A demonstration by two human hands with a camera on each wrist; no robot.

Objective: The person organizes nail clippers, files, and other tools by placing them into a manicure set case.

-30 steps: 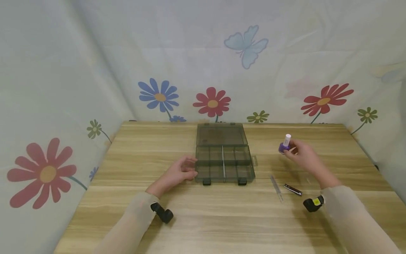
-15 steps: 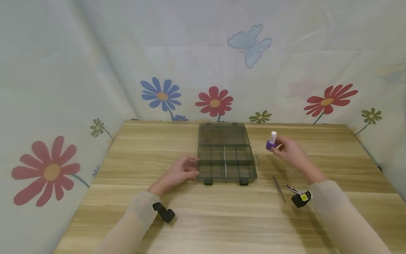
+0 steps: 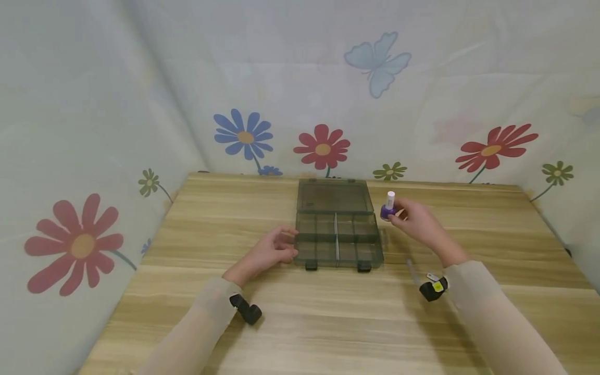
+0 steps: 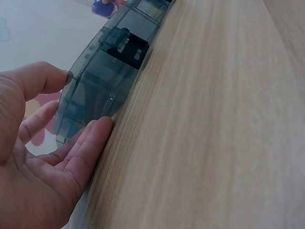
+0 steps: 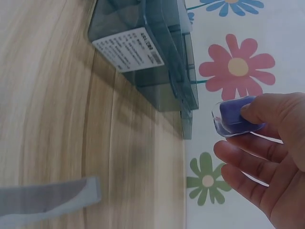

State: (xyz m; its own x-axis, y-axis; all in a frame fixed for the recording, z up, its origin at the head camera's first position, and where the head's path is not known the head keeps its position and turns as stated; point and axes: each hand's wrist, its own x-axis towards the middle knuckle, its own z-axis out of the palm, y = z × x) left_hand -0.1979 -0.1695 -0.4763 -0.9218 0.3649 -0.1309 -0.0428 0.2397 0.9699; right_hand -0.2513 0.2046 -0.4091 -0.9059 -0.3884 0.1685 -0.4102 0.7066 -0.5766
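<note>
A translucent dark green compartment box lies on the table with its lid folded back, away from the person. My left hand touches its left side with relaxed fingers; in the left wrist view, the thumb meets the rim and the other fingertips lie low against the wall. My right hand pinches a purple nail polish bottle with a white cap, upright in the air just right of the box. In the right wrist view, the thumb presses the bottle's glass. No contents show in the box's compartments.
A nail clipper lies right of the box, partly hidden by the right wrist camera. Beside it lies a flat narrow strip, seen larger as a grey strip. A flower-printed cloth hangs behind the table.
My right hand has carried the nail polish bottle left, close to the box. Its wrist camera now partly covers the nail clipper and strip. The left hand stays at the box's side.
</note>
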